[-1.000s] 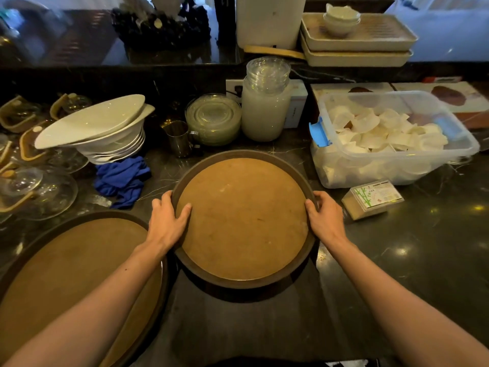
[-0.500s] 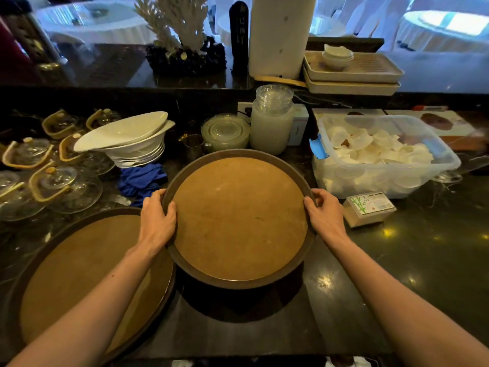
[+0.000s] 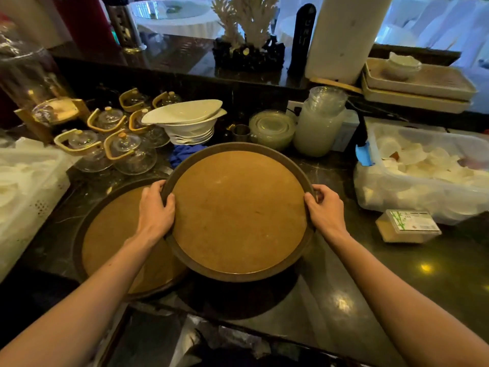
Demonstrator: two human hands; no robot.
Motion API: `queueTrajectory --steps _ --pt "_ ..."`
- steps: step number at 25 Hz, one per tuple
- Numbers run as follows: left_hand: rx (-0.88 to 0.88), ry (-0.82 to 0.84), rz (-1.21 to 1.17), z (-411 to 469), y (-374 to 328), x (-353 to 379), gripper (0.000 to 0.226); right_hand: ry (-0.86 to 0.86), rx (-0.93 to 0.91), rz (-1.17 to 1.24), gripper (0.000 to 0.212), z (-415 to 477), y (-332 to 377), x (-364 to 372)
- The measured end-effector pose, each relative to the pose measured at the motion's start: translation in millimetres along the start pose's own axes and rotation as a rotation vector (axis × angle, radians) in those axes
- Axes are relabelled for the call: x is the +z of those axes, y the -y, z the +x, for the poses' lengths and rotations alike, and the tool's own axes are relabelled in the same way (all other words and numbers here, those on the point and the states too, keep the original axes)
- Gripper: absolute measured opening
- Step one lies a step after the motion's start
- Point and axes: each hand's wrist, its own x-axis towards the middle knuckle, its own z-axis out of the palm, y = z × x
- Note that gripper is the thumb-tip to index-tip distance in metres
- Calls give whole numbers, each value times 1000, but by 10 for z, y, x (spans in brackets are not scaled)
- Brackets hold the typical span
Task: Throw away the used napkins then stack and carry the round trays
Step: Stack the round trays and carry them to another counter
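A round brown tray with a dark rim is held above the dark counter, and it casts a shadow below. My left hand grips its left rim and my right hand grips its right rim. The held tray's left edge overlaps a second round brown tray that lies flat on the counter at the left. No napkins show on either tray.
Behind the trays stand glass teapots, stacked white dishes, a blue cloth, a metal cup and glass bowls. A clear bin of white cups and a small box sit right. A white crate stands left.
Both hands have lifted the tray off the counter and carried it left, so it now overlaps the second tray. My view has pulled back and tilted up.
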Motion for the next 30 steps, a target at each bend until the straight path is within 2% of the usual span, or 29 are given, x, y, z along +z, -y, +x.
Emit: queueTrajectory --steps 7,15,24,30 --pt "-121 -119 35 -203 604 -528 47 153 -73 13 32 -125 438 622" --pt "-192 -120 47 -130 1284 -1035 45 137 -80 -45 35 -345 877 1431" --pt "-249 -42 111 -79 1774 -1143 49 220 -34 -141 36 -363 1052 1884" --pt "-317 -72 115 -85 1895 -1032 45 324 -32 -238 37 -277 970 1993"
